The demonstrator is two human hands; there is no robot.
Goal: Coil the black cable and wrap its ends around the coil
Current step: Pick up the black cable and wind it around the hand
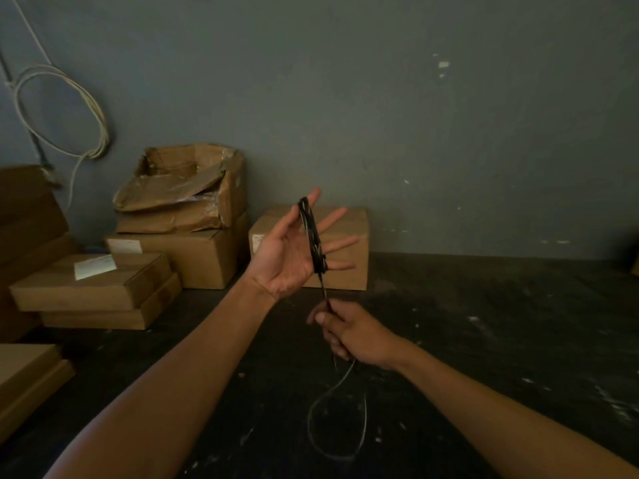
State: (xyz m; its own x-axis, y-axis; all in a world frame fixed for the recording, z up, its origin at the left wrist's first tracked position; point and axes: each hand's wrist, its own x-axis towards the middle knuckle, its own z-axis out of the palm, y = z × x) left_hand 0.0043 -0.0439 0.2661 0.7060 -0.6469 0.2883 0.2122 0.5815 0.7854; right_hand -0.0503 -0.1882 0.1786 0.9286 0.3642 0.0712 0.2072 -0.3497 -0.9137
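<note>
Several turns of black cable (313, 236) already sit wound round the spread fingers of the left hand (294, 252), palm open. Right hand (349, 335) below is closed on the strand, feeding it. Slack loop (337, 423) hangs underneath. Coiling mid-step, I'd say; next: keep tension, lay another turn.

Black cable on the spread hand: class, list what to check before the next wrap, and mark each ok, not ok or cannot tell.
1. Coil sits across the open left hand: ok.
2. Right hand closed on the cable: ok.
3. Stretch between the hands is straight: ok.
4. Slack loop hanging below is free of knots: ok.
5. Cable's free end located: cannot tell.
</note>
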